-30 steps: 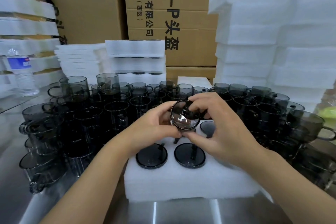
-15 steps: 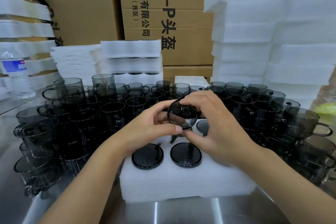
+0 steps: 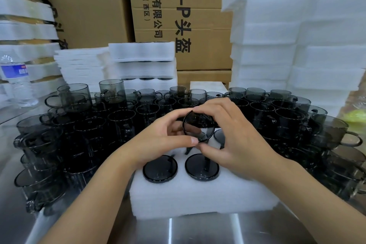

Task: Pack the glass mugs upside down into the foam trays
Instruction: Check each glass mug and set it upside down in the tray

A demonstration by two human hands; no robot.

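Both hands hold one smoky glass mug (image 3: pixel 198 126) above the middle of the white foam tray (image 3: pixel 198 196), its round base tilted toward me. My left hand (image 3: pixel 158 140) grips it from the left with thumb and fingers, and my right hand (image 3: pixel 231 138) curls round its right side. Two upturned mugs sit in the tray's near holes, one at the left (image 3: pixel 160 168) and one at the right (image 3: pixel 202 167). A third upturned mug (image 3: pixel 218 136) shows behind my right hand. Several loose mugs (image 3: pixel 83 128) crowd the metal table on both sides.
Filled foam trays (image 3: pixel 142 65) are stacked at the back centre, and tall foam stacks (image 3: pixel 297 35) rise at the right. Cardboard boxes (image 3: pixel 178 6) form the back wall. A water bottle (image 3: pixel 17 83) stands far left. Bare steel table (image 3: pixel 198 230) lies in front of the tray.
The held mug stays between both hands above the tray, with only a slight shift in its tilt. The view has drifted a little.
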